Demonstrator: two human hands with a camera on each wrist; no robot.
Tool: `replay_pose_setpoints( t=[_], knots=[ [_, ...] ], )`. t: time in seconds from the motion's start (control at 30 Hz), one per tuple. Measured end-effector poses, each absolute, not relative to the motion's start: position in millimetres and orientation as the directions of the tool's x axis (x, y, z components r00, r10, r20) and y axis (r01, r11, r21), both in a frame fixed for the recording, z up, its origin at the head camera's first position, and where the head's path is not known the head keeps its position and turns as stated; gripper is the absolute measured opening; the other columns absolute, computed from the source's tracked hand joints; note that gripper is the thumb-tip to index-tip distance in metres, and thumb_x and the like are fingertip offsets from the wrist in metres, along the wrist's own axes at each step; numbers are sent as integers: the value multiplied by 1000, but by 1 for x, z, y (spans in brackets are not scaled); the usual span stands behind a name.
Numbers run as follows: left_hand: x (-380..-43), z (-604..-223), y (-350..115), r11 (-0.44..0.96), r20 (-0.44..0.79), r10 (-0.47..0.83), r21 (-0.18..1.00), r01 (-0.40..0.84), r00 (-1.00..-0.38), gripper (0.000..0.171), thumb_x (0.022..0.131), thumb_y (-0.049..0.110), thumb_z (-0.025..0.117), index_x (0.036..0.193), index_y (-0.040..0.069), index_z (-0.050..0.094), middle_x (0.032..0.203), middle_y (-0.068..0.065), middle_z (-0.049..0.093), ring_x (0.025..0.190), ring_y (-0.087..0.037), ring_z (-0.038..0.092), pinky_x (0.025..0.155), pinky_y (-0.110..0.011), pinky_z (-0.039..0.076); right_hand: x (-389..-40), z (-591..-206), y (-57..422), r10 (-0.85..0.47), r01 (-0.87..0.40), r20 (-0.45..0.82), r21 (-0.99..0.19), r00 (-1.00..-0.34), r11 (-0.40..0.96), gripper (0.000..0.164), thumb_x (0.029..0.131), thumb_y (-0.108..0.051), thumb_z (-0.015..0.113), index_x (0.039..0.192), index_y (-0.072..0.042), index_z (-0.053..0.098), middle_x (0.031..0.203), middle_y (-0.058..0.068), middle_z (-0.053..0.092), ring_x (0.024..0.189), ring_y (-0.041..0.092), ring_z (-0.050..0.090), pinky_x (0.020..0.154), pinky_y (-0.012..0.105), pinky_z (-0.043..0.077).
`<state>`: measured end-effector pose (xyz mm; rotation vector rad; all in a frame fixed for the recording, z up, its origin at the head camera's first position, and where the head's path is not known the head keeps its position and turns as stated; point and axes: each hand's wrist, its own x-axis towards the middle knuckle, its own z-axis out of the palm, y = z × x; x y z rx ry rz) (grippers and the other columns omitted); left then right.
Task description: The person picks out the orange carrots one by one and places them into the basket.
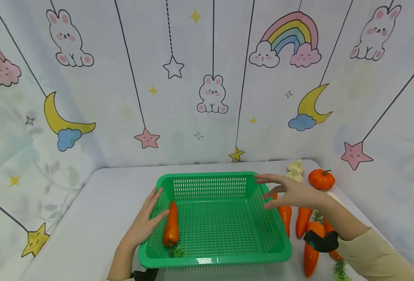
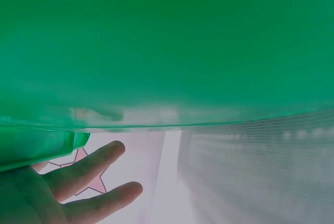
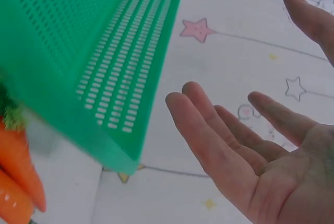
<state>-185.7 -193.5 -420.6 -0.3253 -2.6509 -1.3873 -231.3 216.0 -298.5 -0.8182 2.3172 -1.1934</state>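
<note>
A green plastic basket [image 1: 214,261] with slotted walls stands on the white table. Inside it, along the left wall, lies one orange carrot [image 1: 172,228] with a green leafy end toward the front. My left hand [image 1: 142,220] is at the basket's left rim, its fingers extended and its thumb reaching over the rim toward the carrot. In the left wrist view, straight fingers [image 2: 86,172] show below the green plastic. Over the right rim hovers my right hand [image 1: 291,191], fingers spread and nothing held. The right wrist view shows its palm [image 3: 284,187] beside the basket's wall.
Right of the basket lie several more carrots [image 1: 303,222], partly under the right forearm. Behind them are a small orange pumpkin [image 1: 321,179] and garlic bulbs [image 1: 296,168]. A white cloth [image 1: 179,117] printed with rabbits and stars hangs behind the table [image 1: 122,195].
</note>
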Motion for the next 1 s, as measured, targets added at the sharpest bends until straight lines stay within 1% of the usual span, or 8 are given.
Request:
replay_pose_setpoints(
  t=[0.1,0.23,0.4,0.63,0.7,0.83,0.9,1.0],
  knots=[
    [-185,-420,-194,551,209,128,798,245,-970,69,92,38,53,147,16,19,152,-13,5,135,-42,8,94,-71,16,-231,-300,227,-645,-317,-71,-827,-761,465,75,82,-17,69,143,-7,28,139,27,31,106,38,54,79,37,51],
    [-184,-420,-194,551,201,128,800,238,-971,69,92,36,53,148,16,18,152,-12,4,135,-43,8,93,-71,16,-230,-302,239,-614,-312,-58,-822,-787,477,73,83,-15,68,144,-8,27,138,29,31,105,38,54,75,32,52],
    [-184,-421,-194,556,199,126,797,236,-972,69,92,37,53,148,16,18,152,-12,4,135,-43,8,93,-72,15,-227,-304,249,-596,-314,-48,-814,-802,489,72,84,-13,66,144,-7,26,138,28,31,106,38,53,73,34,53],
    [-184,-421,-193,554,210,127,796,245,-969,69,91,37,54,148,17,18,152,-13,5,134,-43,9,93,-72,16,-229,-312,263,-571,-315,-31,-810,-820,496,73,83,-15,68,144,-10,28,138,26,32,103,27,57,73,33,52],
    [-184,-421,-194,554,215,125,794,248,-968,70,91,37,54,148,16,18,152,-13,5,134,-43,9,93,-72,16,-231,-315,266,-566,-314,-21,-815,-824,487,73,83,-15,68,143,-10,28,138,27,33,104,30,57,73,34,52],
    [-185,-420,-194,556,219,122,793,249,-968,70,91,37,54,148,16,18,152,-13,5,134,-43,9,93,-71,16,-236,-325,273,-563,-327,-1,-813,-827,481,72,83,-13,67,143,-4,27,135,32,33,104,43,53,71,33,53],
    [-185,-421,-194,554,216,121,795,247,-969,70,91,36,54,148,16,18,152,-13,5,134,-43,9,93,-72,16,-239,-332,277,-554,-318,-4,-816,-833,483,71,84,-13,66,142,-3,27,134,33,33,104,44,53,71,33,53],
    [-184,-421,-194,552,210,118,799,240,-971,69,92,36,54,148,17,18,152,-12,5,134,-43,9,93,-72,16,-242,-342,281,-543,-305,-10,-818,-839,487,71,84,-13,66,142,-1,26,133,34,33,103,43,53,71,36,53]
  ],
)
